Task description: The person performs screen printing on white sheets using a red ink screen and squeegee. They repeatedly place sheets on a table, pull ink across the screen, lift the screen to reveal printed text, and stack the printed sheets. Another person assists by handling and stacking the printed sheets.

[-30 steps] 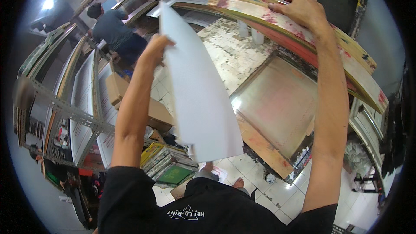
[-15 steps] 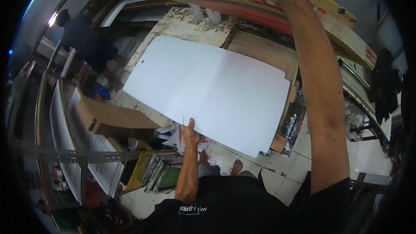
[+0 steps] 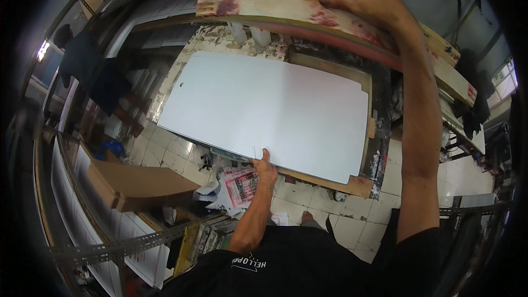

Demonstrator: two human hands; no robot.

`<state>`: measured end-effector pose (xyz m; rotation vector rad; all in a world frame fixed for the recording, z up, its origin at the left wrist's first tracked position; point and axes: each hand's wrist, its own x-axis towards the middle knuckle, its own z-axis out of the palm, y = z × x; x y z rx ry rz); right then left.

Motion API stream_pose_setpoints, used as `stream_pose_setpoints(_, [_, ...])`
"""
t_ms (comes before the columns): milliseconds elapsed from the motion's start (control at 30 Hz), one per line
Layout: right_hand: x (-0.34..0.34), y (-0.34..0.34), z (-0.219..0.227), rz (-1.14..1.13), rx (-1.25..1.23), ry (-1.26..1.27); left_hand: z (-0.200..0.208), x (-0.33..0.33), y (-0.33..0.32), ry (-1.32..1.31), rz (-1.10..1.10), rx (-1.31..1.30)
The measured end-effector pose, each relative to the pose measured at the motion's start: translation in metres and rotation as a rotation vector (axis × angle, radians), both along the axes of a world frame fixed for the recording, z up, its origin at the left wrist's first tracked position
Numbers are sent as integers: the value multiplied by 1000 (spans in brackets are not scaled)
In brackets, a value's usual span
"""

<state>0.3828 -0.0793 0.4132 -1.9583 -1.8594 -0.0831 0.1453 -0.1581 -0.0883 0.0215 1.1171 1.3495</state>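
Observation:
A large white sheet with notched corners and a small hole near its left end lies over the work table. My left hand pinches its near edge, thumb on top and fingers underneath. Above the far side, an ink-stained wooden screen printing frame is raised at a tilt, its underside reddish. My right hand is closed on the frame's upper edge, with the fingertips curled between its wooden bars.
A brown cardboard box rests on the metal rack at left, beside upright white panels. Printed papers lie below the table's near edge. Another person stands at far left. White containers stand beneath the raised frame.
The white sheet's right end has shifted slightly away from me, over the table. My left hand has slid right along its edge. The raised frame appears a little lower in view.

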Motion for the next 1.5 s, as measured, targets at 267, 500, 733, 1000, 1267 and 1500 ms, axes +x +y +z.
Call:
stream_pose_setpoints(267, [28, 24, -20, 154, 71, 102, -14, 7, 29, -98, -94, -40])
stream_pose_setpoints(500, [44, 18, -27, 75, 62, 213, 10, -44, 49, 72, -729, -270])
stream_pose_setpoints(733, [81, 7, -40, 57, 88, 406, -29, -213, 151, 877, -292, -78])
stream_pose_setpoints(1000, [92, 1, -47, 96, 108, 346, 23, -272, 244, 140, 229, -400])
stream_pose_setpoints(1267, [110, -13, -45, 70, 74, 321, 41, -283, 248, 316, 183, -150])
stream_pose_setpoints(1500, [78, -9, -33, 96, 59, 353, 34, -319, 460, 1883, -97, 54])
